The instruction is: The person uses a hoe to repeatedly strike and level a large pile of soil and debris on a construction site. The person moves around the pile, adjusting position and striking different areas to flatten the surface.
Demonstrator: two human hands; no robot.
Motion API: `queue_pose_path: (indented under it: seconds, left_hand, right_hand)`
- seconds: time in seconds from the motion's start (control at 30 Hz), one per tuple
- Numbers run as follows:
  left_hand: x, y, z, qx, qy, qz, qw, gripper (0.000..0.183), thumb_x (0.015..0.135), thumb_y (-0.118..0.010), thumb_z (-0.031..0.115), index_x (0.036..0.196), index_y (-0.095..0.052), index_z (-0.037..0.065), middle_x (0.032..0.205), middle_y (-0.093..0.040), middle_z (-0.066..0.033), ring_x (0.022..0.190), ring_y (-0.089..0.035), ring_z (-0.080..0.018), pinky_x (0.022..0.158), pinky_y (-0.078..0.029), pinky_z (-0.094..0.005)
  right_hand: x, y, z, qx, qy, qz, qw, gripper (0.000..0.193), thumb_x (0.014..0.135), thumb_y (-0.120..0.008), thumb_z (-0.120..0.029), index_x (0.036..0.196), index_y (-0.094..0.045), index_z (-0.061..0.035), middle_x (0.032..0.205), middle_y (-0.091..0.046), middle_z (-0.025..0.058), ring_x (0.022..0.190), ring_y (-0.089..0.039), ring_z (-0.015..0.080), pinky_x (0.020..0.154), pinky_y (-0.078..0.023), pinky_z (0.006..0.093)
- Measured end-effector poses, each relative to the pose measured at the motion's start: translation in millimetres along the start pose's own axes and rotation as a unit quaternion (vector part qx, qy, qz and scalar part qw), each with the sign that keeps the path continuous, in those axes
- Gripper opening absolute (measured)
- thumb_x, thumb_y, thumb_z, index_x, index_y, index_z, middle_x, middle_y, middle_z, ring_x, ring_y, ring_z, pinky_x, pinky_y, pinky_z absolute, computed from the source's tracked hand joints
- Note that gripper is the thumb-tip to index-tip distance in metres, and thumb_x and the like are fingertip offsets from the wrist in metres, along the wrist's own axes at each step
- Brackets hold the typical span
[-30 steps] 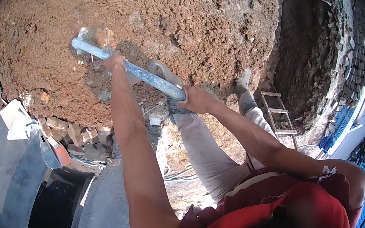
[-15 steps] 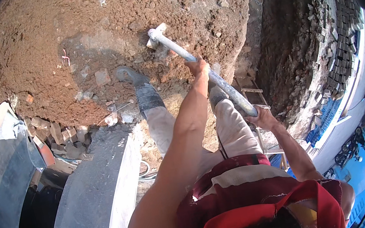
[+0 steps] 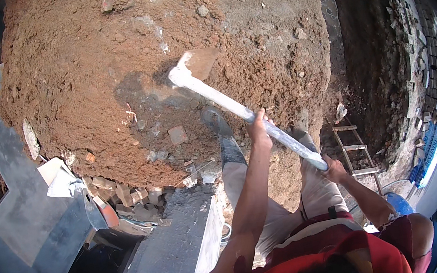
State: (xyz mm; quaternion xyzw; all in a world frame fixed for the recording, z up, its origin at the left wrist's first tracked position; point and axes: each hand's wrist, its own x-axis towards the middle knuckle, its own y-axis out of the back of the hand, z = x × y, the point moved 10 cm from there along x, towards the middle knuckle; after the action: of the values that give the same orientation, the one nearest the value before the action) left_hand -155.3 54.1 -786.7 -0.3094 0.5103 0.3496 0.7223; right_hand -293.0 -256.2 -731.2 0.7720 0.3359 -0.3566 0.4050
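Observation:
I hold a hoe by its pale, dirt-smeared handle (image 3: pixel 225 101), which slants across in front of my legs. My left hand (image 3: pixel 260 131) is wrapped round the middle of the shaft. Closer to my body, my right hand (image 3: pixel 334 170) grips the butt end. At the far end the hoe's broad blade (image 3: pixel 202 62) points away to the right over brown soil (image 3: pixel 86 98). Whether the blade touches the ground is hard to tell. My left boot (image 3: pixel 216 121) stands in the dirt beside a square brick piece (image 3: pixel 177 135).
A deep trench (image 3: pixel 367 50) runs along the right, with a wooden ladder (image 3: pixel 354 147) at its near end. Left of my legs is a grey concrete ledge (image 3: pixel 161 243). Broken bricks (image 3: pixel 124 194) lie against the soil bank, near a white sheet (image 3: pixel 63 179).
The hoe's head has swung left and farther out over the soil, and its blade now shows broadside. Both hands keep their hold. The whole view has shifted, moving the ground right and down.

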Motion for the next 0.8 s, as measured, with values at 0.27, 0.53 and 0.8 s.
queue_pose_path:
  seconds: [0.27,0.53,0.8]
  left_hand:
    - [101.3,-12.4,527.3,0.389,-0.529,0.25,0.712,0.068,0.103,-0.058,0.018,0.151,-0.019,-0.009,0.12,-0.059,-0.0249,0.096,-0.065,-0.0304,0.081,-0.054,-0.0409]
    - [216.6,-19.3,550.1,0.551,-0.312,0.153,0.758,0.062,0.098,-0.067,0.022,0.134,-0.039,-0.019,0.095,-0.067,-0.024,0.07,-0.072,-0.0315,0.056,-0.059,-0.0423]
    - [154.8,-9.2,334.3,0.32,-0.256,0.176,0.895,0.045,0.1,-0.062,0.016,0.131,-0.047,-0.014,0.098,-0.065,-0.0211,0.062,-0.068,-0.0267,0.049,-0.057,-0.0393]
  right_hand:
    - [297.7,46.6,-515.5,0.186,0.24,-0.073,0.95,0.054,0.098,-0.062,-0.048,0.132,-0.053,-0.0069,0.1,-0.068,0.0109,0.084,-0.066,0.0246,0.079,-0.055,0.0445]
    - [257.8,28.0,-488.1,0.322,0.148,-0.141,0.924,0.079,0.095,-0.067,-0.053,0.148,-0.042,0.0004,0.105,-0.07,0.0186,0.09,-0.069,0.0278,0.09,-0.054,0.0444]
    - [156.4,50.7,-295.6,0.171,0.125,-0.093,0.973,0.067,0.097,-0.065,-0.048,0.138,-0.048,0.0017,0.108,-0.07,0.0271,0.106,-0.069,0.0394,0.095,-0.052,0.0498]
